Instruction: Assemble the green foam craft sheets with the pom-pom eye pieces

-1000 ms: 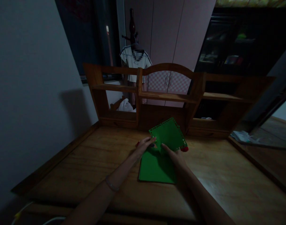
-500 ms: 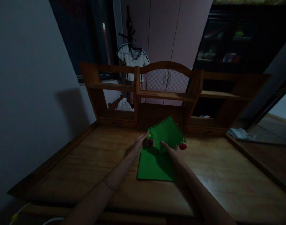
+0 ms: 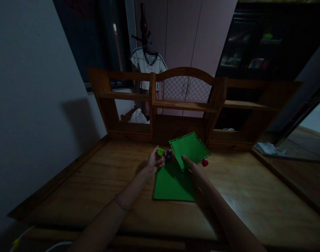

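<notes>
Think of a clock with the flat green sheet [image 3: 172,186] at its middle and 12 pointing away from the person. Far off at 8 o'clock is a white cord [image 3: 57,244]. Nearer, at 8 too, a thin bracelet [image 3: 122,203] goes around the left wrist. A white bag [image 3: 138,116] is far away at 11, and a white shirt [image 3: 146,68] hangs between 11 and 12.

The left hand [image 3: 155,162] is near the sheet, at 11. Its grip is narrow, with a little bright green piece [image 3: 160,152] held in the fingers. Just right of it is a dark purple piece [image 3: 168,156], at 12. I can't tell if it touches the hand. The flat sheet lies on the wooden desk [image 3: 102,182]. The big brown shelf [image 3: 184,105] stands at the back, at 12.

At 1 o'clock is the holey green sheet [image 3: 190,148], tipped up, with small holes along its edges. The right hand [image 3: 198,170], at 2, holds it tight by its low part, thumb on top. A small red piece [image 3: 205,162] is at 2, by the sheet's right corner. Far off at 2 is some crumpled plastic [image 3: 268,149].
</notes>
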The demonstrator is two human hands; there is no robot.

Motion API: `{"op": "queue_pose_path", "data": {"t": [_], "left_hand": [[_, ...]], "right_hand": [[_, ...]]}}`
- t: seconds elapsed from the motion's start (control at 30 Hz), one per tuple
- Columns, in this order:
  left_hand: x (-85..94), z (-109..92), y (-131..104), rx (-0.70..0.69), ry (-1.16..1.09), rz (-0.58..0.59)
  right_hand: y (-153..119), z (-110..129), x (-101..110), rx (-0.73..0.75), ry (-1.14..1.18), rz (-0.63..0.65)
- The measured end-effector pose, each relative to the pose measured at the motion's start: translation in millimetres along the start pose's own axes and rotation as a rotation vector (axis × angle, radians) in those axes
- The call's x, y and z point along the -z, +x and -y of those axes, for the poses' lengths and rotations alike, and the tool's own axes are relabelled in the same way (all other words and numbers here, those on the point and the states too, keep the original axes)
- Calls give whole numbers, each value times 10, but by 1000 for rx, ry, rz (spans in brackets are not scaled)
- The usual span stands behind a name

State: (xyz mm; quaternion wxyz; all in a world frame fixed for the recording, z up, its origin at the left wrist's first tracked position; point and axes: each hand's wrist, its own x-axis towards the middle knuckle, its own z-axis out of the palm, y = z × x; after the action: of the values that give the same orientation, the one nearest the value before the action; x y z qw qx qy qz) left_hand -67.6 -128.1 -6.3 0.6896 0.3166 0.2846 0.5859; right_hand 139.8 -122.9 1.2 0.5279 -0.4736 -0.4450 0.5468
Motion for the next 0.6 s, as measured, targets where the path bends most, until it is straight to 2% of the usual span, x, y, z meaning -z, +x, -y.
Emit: {"op": "queue_pose_path", "data": {"t": [0.17, 0.43, 0.6], "left_hand": [[-2, 13, 14, 10, 67, -8], [-47, 32, -19, 15, 103, -32], [-49, 25, -32, 29, 107, -33]], "right_hand": [[-54, 72, -30, -50, 17, -1], [64, -80, 27, 13, 1, -5], [26, -38, 14, -43, -12, 14]]}}
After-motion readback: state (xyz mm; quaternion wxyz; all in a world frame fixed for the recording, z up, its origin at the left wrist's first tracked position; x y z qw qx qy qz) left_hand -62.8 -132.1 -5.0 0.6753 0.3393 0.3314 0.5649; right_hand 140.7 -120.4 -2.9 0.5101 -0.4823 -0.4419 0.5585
